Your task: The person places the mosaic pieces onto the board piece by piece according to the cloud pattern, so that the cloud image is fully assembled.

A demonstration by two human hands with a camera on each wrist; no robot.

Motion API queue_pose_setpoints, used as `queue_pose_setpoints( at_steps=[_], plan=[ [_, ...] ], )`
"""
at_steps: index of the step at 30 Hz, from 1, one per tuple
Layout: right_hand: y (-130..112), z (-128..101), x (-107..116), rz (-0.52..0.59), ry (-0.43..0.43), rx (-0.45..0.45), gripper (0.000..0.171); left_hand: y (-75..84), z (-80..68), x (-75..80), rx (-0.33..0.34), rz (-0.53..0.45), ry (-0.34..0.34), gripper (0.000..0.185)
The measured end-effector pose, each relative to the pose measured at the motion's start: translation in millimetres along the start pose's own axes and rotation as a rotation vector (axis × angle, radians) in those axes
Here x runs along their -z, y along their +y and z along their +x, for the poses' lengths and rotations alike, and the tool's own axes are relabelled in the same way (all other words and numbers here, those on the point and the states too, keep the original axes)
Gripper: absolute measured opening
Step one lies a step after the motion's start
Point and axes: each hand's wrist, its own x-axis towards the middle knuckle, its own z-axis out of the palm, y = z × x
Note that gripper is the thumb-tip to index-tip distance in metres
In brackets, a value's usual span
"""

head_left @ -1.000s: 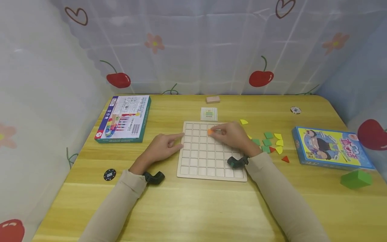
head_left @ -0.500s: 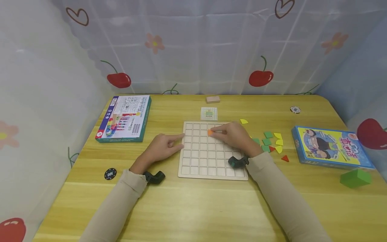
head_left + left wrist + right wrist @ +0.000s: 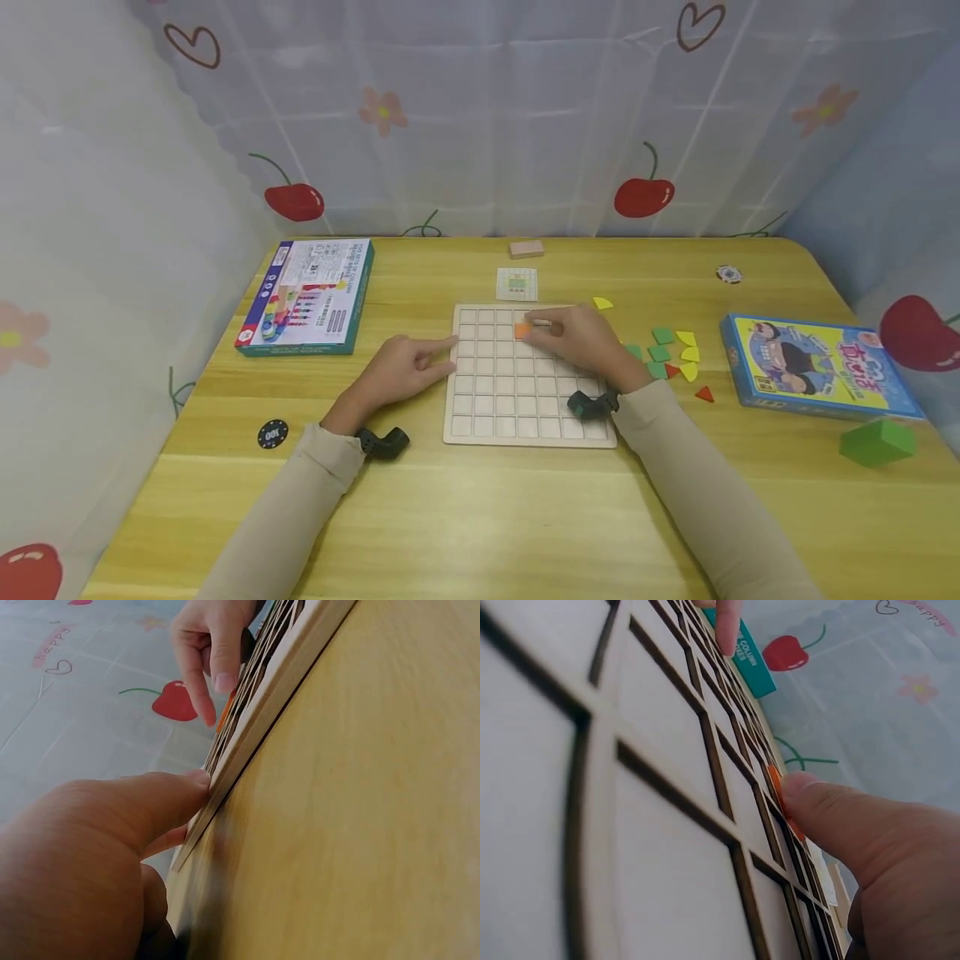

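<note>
A pale wooden grid board (image 3: 517,404) lies in the middle of the yellow table. My right hand (image 3: 558,332) rests over its upper rows and pinches a small orange tile (image 3: 522,331) with thumb and forefinger, low against a cell. The right wrist view shows the thumb (image 3: 832,817) pressed on the orange tile (image 3: 775,782) over the board (image 3: 645,750). My left hand (image 3: 412,367) lies on the table beside the board, its straight forefinger touching the left rim. In the left wrist view that forefinger (image 3: 161,799) meets the board's edge (image 3: 262,727).
Loose green, yellow and red tiles (image 3: 675,354) lie right of the board. A pattern card (image 3: 517,283) and a wooden block (image 3: 527,248) sit behind it. Game boxes lie at left (image 3: 307,296) and right (image 3: 817,367), with a green block (image 3: 877,442) and two chips (image 3: 272,433) (image 3: 727,274).
</note>
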Motion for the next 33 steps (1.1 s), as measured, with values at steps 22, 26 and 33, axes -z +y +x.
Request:
queue_pose_setpoints(
  at_steps=[22,26,33],
  plan=[
    [31.2,-58.1,59.4,-0.093,0.081,-0.293,0.037,-2.1,8.3,-4.3,-0.012,0.022,-0.009,0.048],
    [49.1,-70.3,82.9,-0.099,0.085,-0.398,0.041,-1.3,5.3,-5.7,-0.011,0.018,-0.004,0.047],
    [70.6,-87.8,126.8,-0.15,0.035,-0.395,0.036,-0.6,-0.1,-3.6,0.006,0.03,0.012,0.048]
  ],
)
